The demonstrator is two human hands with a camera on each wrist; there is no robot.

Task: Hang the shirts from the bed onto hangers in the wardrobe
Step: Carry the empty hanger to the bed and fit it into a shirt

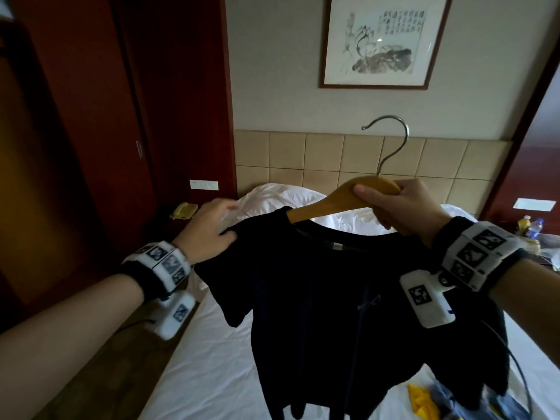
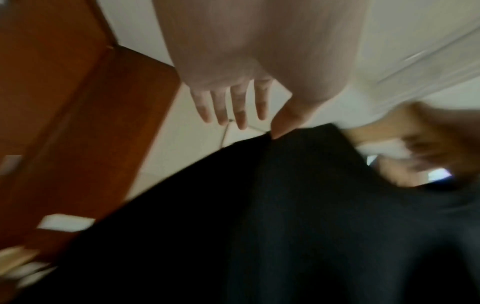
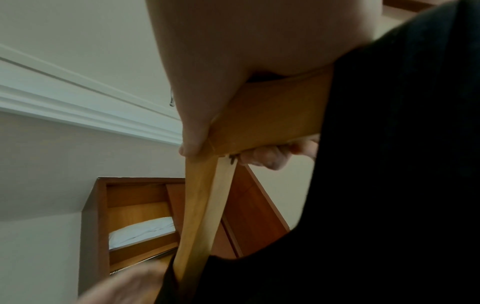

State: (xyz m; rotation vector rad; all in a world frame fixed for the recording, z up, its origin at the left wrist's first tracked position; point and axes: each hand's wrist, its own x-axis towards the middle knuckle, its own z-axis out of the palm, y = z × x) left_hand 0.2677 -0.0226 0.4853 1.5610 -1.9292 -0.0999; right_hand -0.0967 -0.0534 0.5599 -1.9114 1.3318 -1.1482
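Nearest of all is the right hand [image 1: 403, 207], fingers and thumb wrapped around the middle of the pale wooden hanger with a steel hook [image 1: 348, 195]. The black short-sleeved T-shirt [image 1: 333, 298] hangs from that hanger, raised above the white-sheeted bed [image 1: 218, 353].

The right wrist view shows what the head view hides: the fingers [image 3: 265, 156] curled under the hanger's [image 3: 259, 115] bar, and behind it the open reddish wooden wardrobe [image 3: 135, 205] with a white pillow on a shelf. The left wrist view, blurred, shows the left hand [image 2: 259, 72] with fingers straight and spread, only the thumb touching the shirt's [image 2: 285, 216] shoulder edge.

The hanger's long axis runs side to side, tilted down toward the left hand [image 1: 209, 231]; the hook rises above the right hand, its open end facing left. The shirt's hem hangs straight down from the hanger.

Below the hanger, the shirt's hem hangs just above yellow and blue clothes [image 1: 424, 401] on the bed. Left of the hanger stands a dark red wooden wall panel [image 1: 181, 86]; behind it, the tan padded headboard [image 1: 303, 153].
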